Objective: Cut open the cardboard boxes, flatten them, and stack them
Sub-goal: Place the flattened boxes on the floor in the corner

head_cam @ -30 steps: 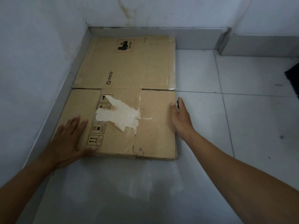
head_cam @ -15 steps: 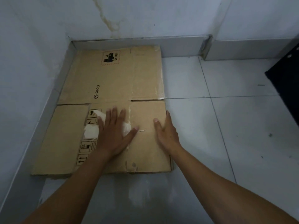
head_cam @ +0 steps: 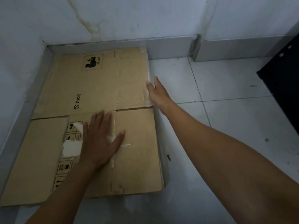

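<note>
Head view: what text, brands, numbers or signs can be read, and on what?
"PICO", beside a round logo: flattened cardboard box, far panel.
"UN 3481", digits blurry: dashed label, same panel.
Handling pictograms on the near panel: up-arrows recognisable, captions too small to read.

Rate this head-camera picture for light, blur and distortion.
Head view: dim, cool, even light with no hard shadows; a faint sheen on the floor tile before the flattened cardboard; the right hand at the cardboard's right edge is softly motion-blurred, the left hand flat on it sharper; the wide lens swells the right forearm; the PICO print reads, the small symbols do not.
</note>
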